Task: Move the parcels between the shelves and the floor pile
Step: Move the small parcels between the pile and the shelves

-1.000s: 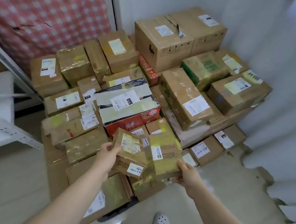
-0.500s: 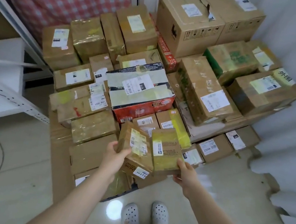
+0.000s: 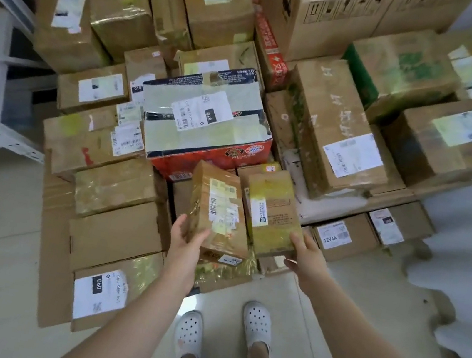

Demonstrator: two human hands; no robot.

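Brown parcel [image 3: 218,207] and yellow parcel [image 3: 275,216] rose (in left hand [image 3: 187,242], right hand [image 3: 305,258]).

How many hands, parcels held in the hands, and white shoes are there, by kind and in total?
Hands: 2, left hand and right hand
Held parcels: 2, brown parcel and yellow-taped parcel
White shoes: 2, left shoe and right shoe
Total: 6

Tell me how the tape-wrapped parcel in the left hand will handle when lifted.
Probably light: the left hand alone holds the tape-wrapped parcel by one end. Likely stiff, since its cardboard edges look square. The glossy tape may make it slippery.
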